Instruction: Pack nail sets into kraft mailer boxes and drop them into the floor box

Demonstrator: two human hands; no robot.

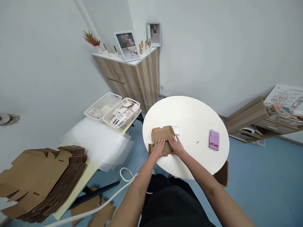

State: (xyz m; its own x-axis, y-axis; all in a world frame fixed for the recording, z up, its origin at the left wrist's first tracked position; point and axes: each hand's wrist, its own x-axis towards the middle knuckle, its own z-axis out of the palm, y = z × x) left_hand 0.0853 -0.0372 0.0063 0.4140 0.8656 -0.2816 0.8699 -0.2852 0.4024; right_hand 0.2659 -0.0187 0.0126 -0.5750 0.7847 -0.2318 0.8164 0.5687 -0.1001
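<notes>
A small brown cardboard box (pixel 163 131), partly folded with its lid flap spread away from me, lies near the left side of the round white table (pixel 189 108). My left hand (pixel 159 146) rests on its left half, fingers stretched out over the fold. On the right half lies my right hand (pixel 175 145), its fingers spread over the cardboard and pointing away from me. The undersides of both hands are hidden. Just behind the box's right corner, a small white packet (pixel 175 130) shows in part.
A purple item (pixel 214 140), blurred out, lies on the table's right. Left are stacked flat cardboard blanks (pixel 35 176), translucent sheets (pixel 94 142) and a white basket (pixel 121 113) of small packs. A white cable (pixel 104 205) crosses low. An open carton (pixel 222 174) stands under the table's right edge.
</notes>
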